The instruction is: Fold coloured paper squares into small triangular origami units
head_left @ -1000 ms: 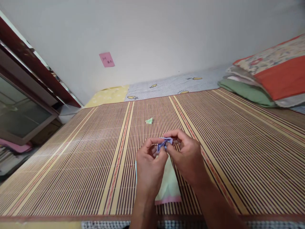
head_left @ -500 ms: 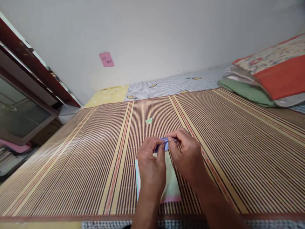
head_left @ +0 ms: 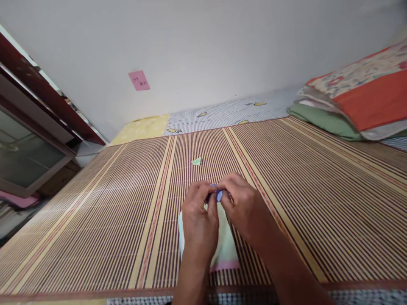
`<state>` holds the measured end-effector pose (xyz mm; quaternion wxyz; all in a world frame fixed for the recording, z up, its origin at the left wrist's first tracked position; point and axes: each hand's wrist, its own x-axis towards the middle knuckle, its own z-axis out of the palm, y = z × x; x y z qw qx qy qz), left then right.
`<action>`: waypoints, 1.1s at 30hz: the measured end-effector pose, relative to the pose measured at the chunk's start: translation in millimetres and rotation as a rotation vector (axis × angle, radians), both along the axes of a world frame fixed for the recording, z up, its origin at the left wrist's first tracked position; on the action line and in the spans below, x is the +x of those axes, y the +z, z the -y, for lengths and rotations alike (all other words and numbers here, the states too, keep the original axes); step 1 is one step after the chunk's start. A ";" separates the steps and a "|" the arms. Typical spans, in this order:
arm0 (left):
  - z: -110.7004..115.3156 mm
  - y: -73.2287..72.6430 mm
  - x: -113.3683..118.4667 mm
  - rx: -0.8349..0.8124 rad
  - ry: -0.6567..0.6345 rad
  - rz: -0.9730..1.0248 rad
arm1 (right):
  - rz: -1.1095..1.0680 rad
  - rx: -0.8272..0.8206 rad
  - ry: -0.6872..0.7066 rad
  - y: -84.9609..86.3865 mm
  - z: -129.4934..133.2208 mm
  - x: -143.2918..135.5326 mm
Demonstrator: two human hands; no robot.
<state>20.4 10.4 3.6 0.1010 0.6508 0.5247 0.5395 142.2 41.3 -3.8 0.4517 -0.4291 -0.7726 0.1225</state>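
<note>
Between my two hands is a small piece of purple paper (head_left: 219,195), mostly covered by the fingers. My left hand (head_left: 201,207) pinches its left side with thumb and fingers. At its right side, my right hand (head_left: 238,197) is closed on it in the same way. Below them a stack of pastel paper sheets (head_left: 225,245), pale green on top with pink and blue edges, lies on the striped mat, partly behind my left hand and wrist. Beyond the hands rests a small folded light-green paper piece (head_left: 197,161).
The striped bamboo mat (head_left: 104,220) covers the bed, with a checked sheet (head_left: 222,112) showing behind it. Folded bedding (head_left: 365,101) is piled at the right. A pink note (head_left: 139,80) sticks to the white wall. A glass-fronted cabinet (head_left: 28,148) stands at the left.
My right fingers have curled over the purple paper, and less of its surface shows. Both hands stay close together in nearly the same place. The view has shifted slightly.
</note>
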 end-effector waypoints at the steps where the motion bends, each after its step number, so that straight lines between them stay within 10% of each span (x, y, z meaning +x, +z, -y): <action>1: -0.2 -0.6 0.3 -0.001 0.001 0.001 | 0.015 -0.005 -0.007 -0.6 -0.2 0.3; 33: -3.2 -2.3 -6.5 -0.117 -0.084 -0.042 | 0.200 -0.048 -0.075 9.2 4.1 7.5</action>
